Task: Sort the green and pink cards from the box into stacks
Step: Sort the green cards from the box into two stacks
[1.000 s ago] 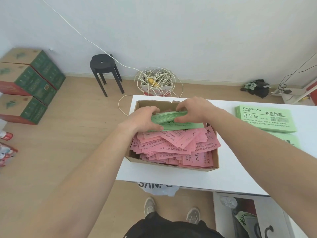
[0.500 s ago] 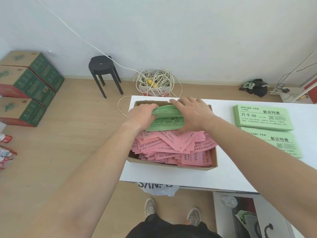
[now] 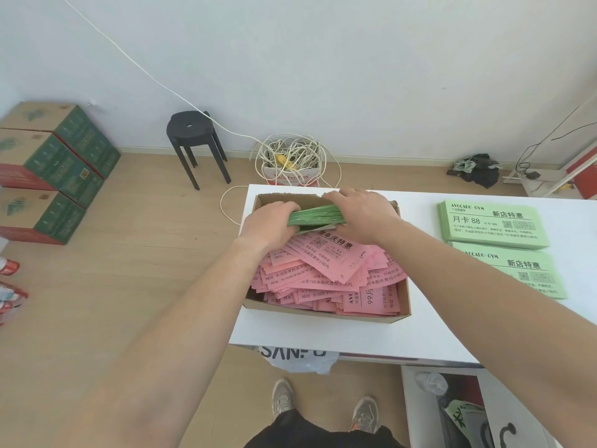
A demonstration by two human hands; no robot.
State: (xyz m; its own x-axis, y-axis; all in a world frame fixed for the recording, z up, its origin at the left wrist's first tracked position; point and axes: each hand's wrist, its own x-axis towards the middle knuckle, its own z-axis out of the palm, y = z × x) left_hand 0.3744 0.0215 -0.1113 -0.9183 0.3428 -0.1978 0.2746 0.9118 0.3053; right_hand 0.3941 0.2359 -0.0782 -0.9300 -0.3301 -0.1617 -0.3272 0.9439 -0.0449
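A cardboard box (image 3: 323,315) on the white table (image 3: 323,337) holds a loose heap of pink cards (image 3: 323,273). At the box's far end, a bundle of green cards (image 3: 315,217) stands tilted on its edge, held between both hands. My left hand (image 3: 269,226) grips its left end with curled fingers. My right hand (image 3: 361,215) covers its right end and top, fingers wrapped over it. Two stacks of green cards lie on the table to the right, one farther (image 3: 492,224) and one nearer (image 3: 517,273).
The table's near edge (image 3: 355,354) is just past the box. A black stool (image 3: 193,137), a coil of white cable (image 3: 290,156) and stacked green cartons (image 3: 48,169) stand on the wooden floor at the left and behind. A white plastic bag (image 3: 300,358) hangs below the table.
Both hands have squeezed the green cards from a flat, fanned layer into a tight bundle tipped up on its edge. A pink card beneath them has come into sight.
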